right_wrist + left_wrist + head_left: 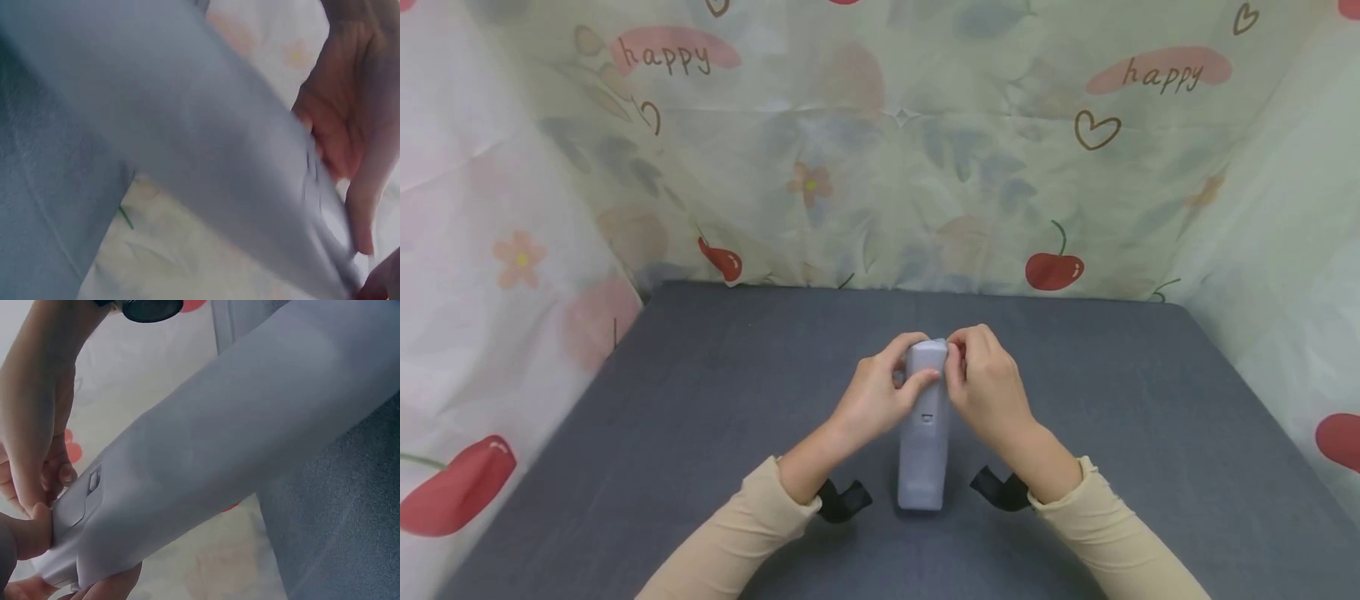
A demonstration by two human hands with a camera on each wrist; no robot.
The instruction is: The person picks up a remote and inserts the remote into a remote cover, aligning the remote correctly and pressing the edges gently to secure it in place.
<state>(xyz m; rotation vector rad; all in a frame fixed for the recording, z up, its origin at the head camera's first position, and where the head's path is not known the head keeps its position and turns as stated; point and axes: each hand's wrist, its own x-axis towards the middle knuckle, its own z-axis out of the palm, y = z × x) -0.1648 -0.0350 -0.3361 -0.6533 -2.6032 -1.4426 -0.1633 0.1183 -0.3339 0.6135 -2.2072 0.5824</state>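
Observation:
A long, pale grey plastic device with rounded edges (923, 458) stands out lengthwise in front of me, its near end low in the head view. A small latch slot (927, 418) shows on its upper face, and the left wrist view has a thin-seamed panel (74, 503) beside it. My left hand (876, 392) grips the far part, thumb across the upper face and fingers round the left side. My right hand (988, 383) pinches the far right corner between thumb and fingertips. What lies under those fingertips is hidden.
Beneath is a dark grey cloth-covered table (715, 400). Patterned curtains (880, 192) with cherries and hearts rise behind it and at both sides. A black camera mount (846, 502) sits at the left wrist, another black mount (998, 490) at the right.

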